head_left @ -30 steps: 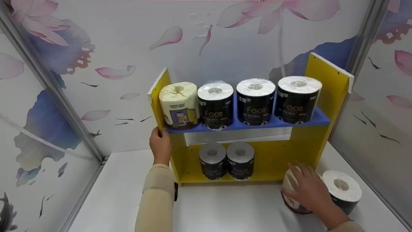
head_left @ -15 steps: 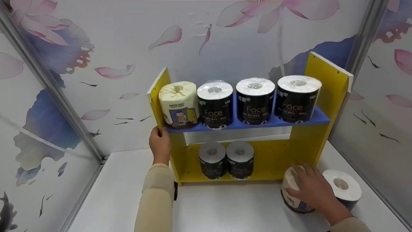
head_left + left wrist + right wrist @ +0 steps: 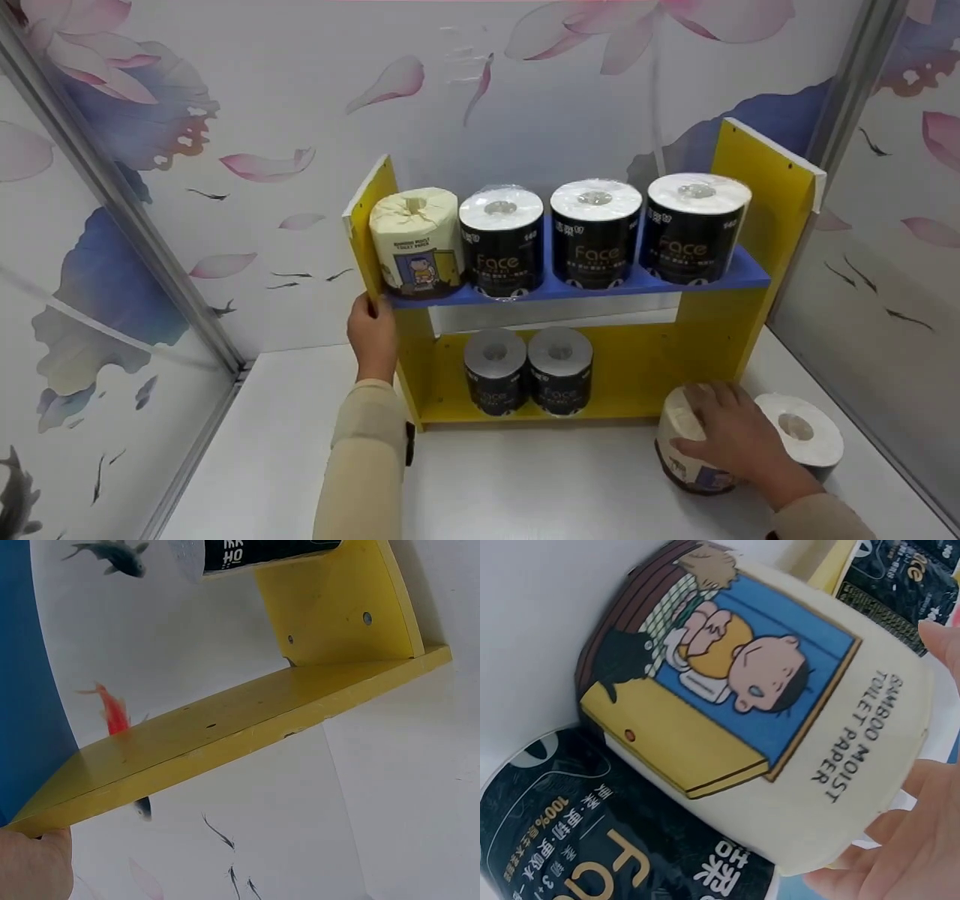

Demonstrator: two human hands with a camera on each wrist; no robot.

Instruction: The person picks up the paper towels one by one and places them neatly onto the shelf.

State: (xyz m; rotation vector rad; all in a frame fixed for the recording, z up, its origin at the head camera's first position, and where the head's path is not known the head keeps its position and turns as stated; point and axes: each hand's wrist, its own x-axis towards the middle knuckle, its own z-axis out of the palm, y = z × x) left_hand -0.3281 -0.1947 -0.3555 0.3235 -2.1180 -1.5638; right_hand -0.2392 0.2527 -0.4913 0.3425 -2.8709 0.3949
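Note:
My left hand (image 3: 372, 337) grips the left side panel of a small yellow and blue shelf (image 3: 555, 421), just below the blue board. In the left wrist view only part of that hand (image 3: 34, 864) shows at the yellow panel's end. On the table at the shelf's front right corner, my right hand (image 3: 739, 435) holds a cream-wrapped toilet roll (image 3: 679, 454) from above. The right wrist view shows its cartoon label and part of the hand (image 3: 922, 825). Right beside it stands a black-wrapped toilet roll (image 3: 592, 817), partly hidden by the hand in the head view.
On the blue upper board (image 3: 637, 289) stand a cream roll (image 3: 417, 244) at the left and three black rolls in a row. Two black rolls, one of them the left roll (image 3: 495, 375), stand on the lower level. Printed wall panels enclose the white table (image 3: 525, 480).
The cream roll under my right hand has turned slightly, so more of its blue label faces forward. My right hand has shifted a little to the right; the left has stayed put.

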